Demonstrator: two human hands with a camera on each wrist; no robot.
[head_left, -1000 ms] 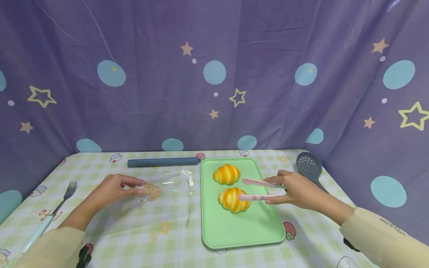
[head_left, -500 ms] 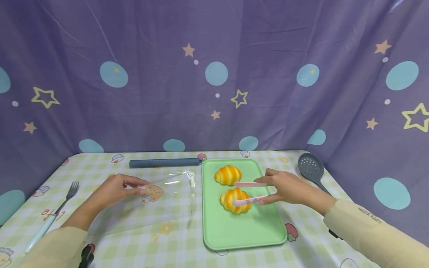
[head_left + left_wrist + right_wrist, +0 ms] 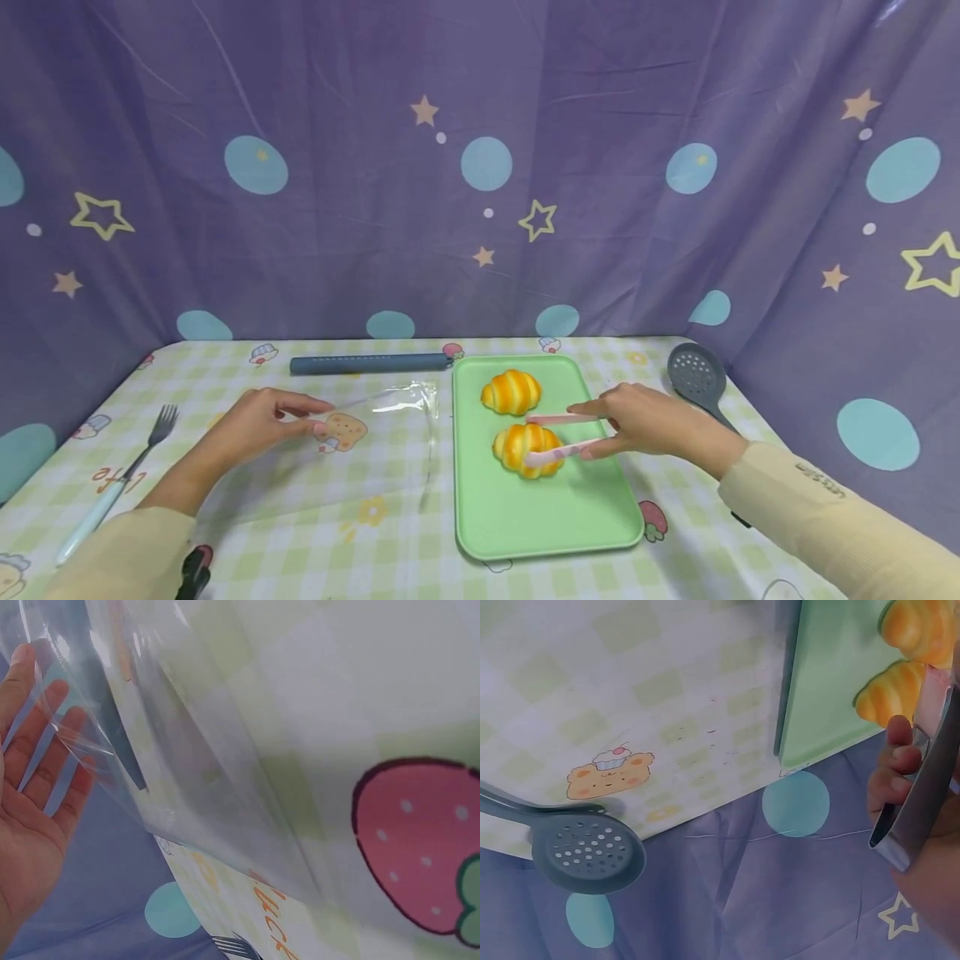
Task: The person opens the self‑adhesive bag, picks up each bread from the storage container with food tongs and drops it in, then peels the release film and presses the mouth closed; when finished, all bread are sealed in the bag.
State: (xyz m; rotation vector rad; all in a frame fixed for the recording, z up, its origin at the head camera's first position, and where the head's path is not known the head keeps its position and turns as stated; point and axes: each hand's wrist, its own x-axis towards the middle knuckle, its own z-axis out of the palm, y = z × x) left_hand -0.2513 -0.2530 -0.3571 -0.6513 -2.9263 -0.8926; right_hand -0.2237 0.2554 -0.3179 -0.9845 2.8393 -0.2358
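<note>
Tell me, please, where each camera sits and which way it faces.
Head: worn on the head, facing forward and down over the table toward the curtain; left hand, right hand and both sleeves show.
Left wrist: worn there, facing the plastic; only the left hand shows, at the left edge.
Right wrist: worn there, facing the tongs, tray and skimmer; only the right hand shows, at the right edge.
Head and right wrist share these three and both croissants.

i can't tell which room, but it looks like a set-up kitchen corner: a starry curtain [image 3: 337, 233] behind the tray [image 3: 547, 517], a checked tablecloth [image 3: 300, 550] under it, a fork [image 3: 120, 485] left, a holey spoon [image 3: 696, 375] right.
</note>
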